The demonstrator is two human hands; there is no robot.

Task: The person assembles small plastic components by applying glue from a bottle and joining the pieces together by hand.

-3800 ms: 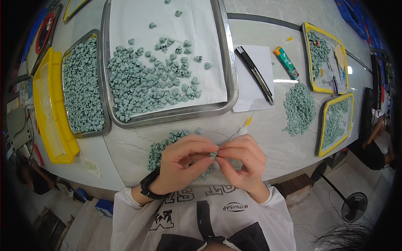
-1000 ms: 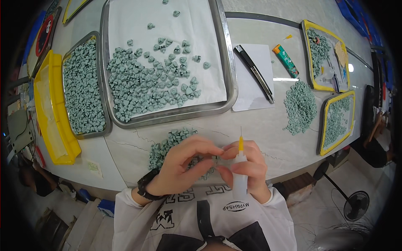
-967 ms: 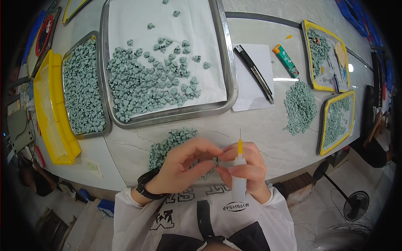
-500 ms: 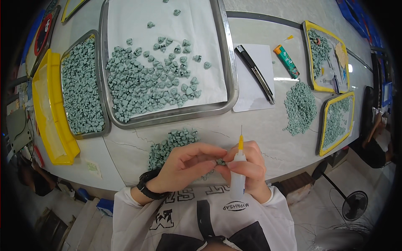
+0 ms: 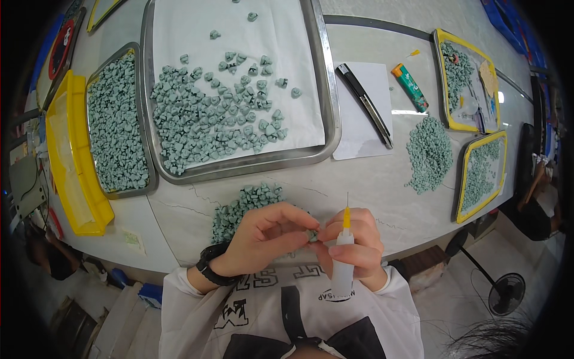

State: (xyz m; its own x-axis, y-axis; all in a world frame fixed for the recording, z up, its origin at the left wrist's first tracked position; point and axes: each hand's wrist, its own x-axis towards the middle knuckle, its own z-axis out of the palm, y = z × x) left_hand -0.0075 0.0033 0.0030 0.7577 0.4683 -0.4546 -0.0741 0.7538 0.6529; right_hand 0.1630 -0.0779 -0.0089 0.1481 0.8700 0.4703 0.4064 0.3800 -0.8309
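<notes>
The left hand (image 5: pixel 269 239) holds a small grey-green piece (image 5: pixel 313 236), the right hand (image 5: pixel 365 248) a whitish bottle (image 5: pixel 342 272), yellow-based needle (image 5: pixel 347 217) forward.

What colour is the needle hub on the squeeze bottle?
Yellow; the needle hub shows in the head view.

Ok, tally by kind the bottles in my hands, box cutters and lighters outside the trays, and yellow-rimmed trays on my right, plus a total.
Bottle: 1
Box cutter: 1
Lighter: 1
Yellow-rimmed trays: 2
Total: 5
</notes>
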